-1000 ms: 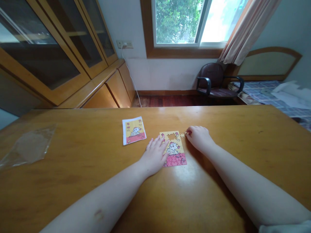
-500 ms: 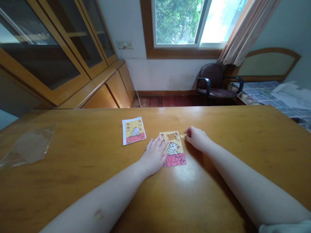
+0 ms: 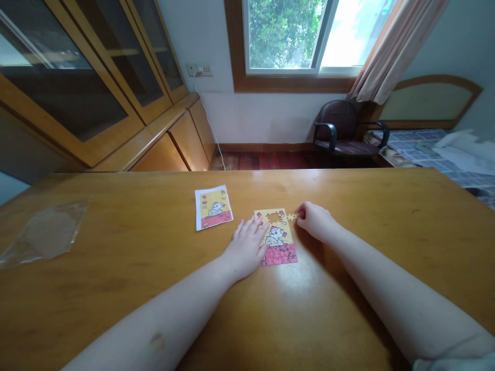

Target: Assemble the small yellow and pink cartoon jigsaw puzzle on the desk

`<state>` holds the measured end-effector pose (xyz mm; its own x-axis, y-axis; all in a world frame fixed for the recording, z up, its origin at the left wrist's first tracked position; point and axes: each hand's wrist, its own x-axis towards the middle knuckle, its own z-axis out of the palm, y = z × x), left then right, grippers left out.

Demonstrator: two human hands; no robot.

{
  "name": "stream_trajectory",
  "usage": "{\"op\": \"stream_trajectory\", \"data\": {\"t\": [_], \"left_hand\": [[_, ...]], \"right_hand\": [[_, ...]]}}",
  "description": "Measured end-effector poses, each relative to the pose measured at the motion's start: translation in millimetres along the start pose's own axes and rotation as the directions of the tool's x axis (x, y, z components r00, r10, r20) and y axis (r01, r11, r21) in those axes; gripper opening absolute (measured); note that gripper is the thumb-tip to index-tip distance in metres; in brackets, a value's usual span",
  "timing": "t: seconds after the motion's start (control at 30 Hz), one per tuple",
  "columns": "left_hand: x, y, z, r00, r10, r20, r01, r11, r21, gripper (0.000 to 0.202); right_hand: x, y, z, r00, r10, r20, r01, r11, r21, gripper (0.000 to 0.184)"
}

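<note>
A jigsaw puzzle (image 3: 279, 253) with a yellow upper part, a white cartoon animal and a pink lower part lies on the table. A gap shows the wood near its top. My left hand (image 3: 247, 250) rests flat with fingers spread over the puzzle's left side, hiding part of it. Just right of the puzzle's upper edge are yellow puzzle pieces (image 3: 291, 217). The fingers of my right hand (image 3: 314, 220) are pinched at the right end of these pieces. Left of the puzzle lies a picture card (image 3: 214, 207) with the same design.
A clear plastic bag (image 3: 48, 232) lies at the left of the wooden table (image 3: 154, 206). Beyond the table stand a glass-door cabinet (image 3: 154, 123), a brown armchair (image 3: 340, 126) and a bed (image 3: 425, 147) under a window.
Both hands keep almost the same place and pose. The view has shifted very slightly; the puzzle and card look unmoved.
</note>
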<state>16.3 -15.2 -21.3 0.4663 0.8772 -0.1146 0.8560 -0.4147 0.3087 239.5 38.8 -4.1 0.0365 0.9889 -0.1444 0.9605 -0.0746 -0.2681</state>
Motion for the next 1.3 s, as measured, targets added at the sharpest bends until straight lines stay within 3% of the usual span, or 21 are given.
{"op": "stream_trajectory", "data": {"t": [0.17, 0.33, 0.43, 0.57, 0.7, 0.9, 1.1, 1.3], "left_hand": [[-0.1, -0.4, 0.9, 1.000, 0.005, -0.008, -0.005, 1.000, -0.004, 0.054], [-0.2, -0.9, 0.8, 1.000, 0.006, -0.011, -0.006, 1.000, -0.007, 0.054], [-0.3, -0.3, 0.1, 1.000, 0.000, -0.004, 0.000, 1.000, -0.005, 0.054], [-0.5, 1.4, -1.7, 1.000, -0.008, 0.011, 0.008, 1.000, 0.001, 0.054], [-0.1, 2.2, -2.2, 1.000, -0.010, 0.013, 0.010, 1.000, 0.002, 0.054], [0.0, 1.7, -1.2, 1.000, -0.008, 0.004, 0.008, 1.000, -0.001, 0.054], [0.6, -1.3, 0.8, 0.999, -0.006, -0.034, 0.005, 0.999, -0.034, 0.056], [-2.3, 2.2, -1.2, 0.982, 0.030, -0.186, -0.046, 0.996, -0.079, 0.046]], "right_hand": [[-1.5, -1.9, -0.6, 1.000, 0.000, 0.031, -0.002, 0.998, 0.065, 0.025], [0.2, 2.2, -3.1, 1.000, -0.029, -0.007, 0.028, 0.998, -0.063, 0.017], [0.4, 4.2, -3.4, 0.988, -0.133, -0.077, 0.128, 0.989, -0.068, 0.018], [-5.0, -0.8, -0.4, 0.948, -0.312, -0.067, 0.317, 0.942, 0.109, 0.017], [-10.5, -6.7, 5.7, 0.935, -0.355, -0.015, 0.345, 0.897, 0.276, 0.011], [-8.4, -8.7, 17.6, 0.858, -0.502, -0.107, 0.512, 0.828, 0.229, 0.007], [-6.8, -6.4, 21.7, 0.826, -0.530, -0.193, 0.561, 0.804, 0.196, 0.009], [7.5, 10.8, 18.0, 0.865, -0.375, -0.332, 0.461, 0.856, 0.234, 0.014]]}}
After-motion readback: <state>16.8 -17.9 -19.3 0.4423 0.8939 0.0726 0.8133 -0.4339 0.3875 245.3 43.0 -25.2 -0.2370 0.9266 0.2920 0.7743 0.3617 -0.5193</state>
